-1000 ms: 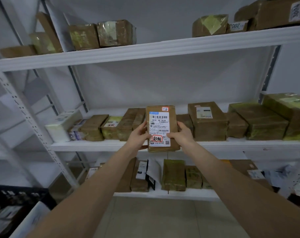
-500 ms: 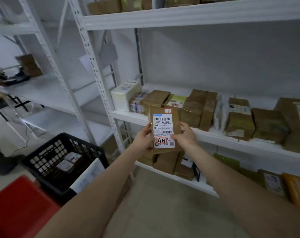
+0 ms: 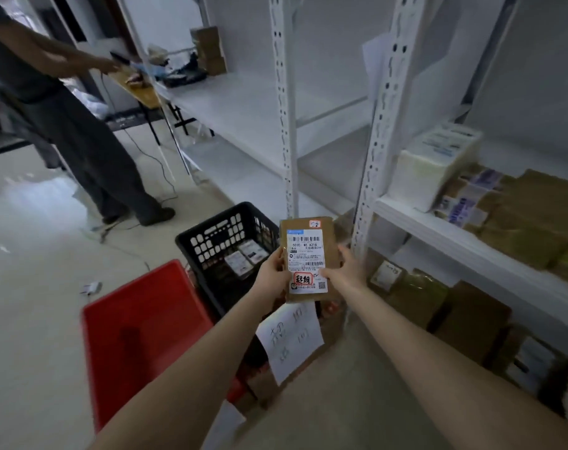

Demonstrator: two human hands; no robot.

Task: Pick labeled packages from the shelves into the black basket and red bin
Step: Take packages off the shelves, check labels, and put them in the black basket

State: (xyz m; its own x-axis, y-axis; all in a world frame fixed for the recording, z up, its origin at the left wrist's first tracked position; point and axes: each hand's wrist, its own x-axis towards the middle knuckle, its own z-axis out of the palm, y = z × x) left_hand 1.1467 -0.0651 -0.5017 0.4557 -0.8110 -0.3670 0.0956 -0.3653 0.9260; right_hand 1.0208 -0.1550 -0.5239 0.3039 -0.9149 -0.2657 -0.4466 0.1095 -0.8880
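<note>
Holding one brown package (image 3: 305,259) upright in the air, the person keeps its white label, with barcodes and a red stamp, turned toward the camera. The left hand (image 3: 271,274) grips the left edge with the fingers curled behind and the thumb on the front. The right hand (image 3: 347,272) pinches the right edge in the same way, so both hands are closed round this one package and carry nothing else. In the view the package stands over the right corner of the black basket (image 3: 217,235), but it is not yet inside any container. A few labeled packages (image 3: 243,258) lie on the bottom of the basket, so I judge that some part of the picking is done. The red bin (image 3: 140,323) stands on the floor just beside the basket; in the part of it which shows I can make out no package, and the left arm hides its near corner. Much is left, I think: on the shelves (image 3: 438,228) at the right many brown parcels (image 3: 536,216) lie close together next to a white box (image 3: 435,164), and more sit on the lower level. A handwritten paper sheet (image 3: 290,339) hangs below the package, near the basket, but I cannot tell from it into which container this package must go
</note>
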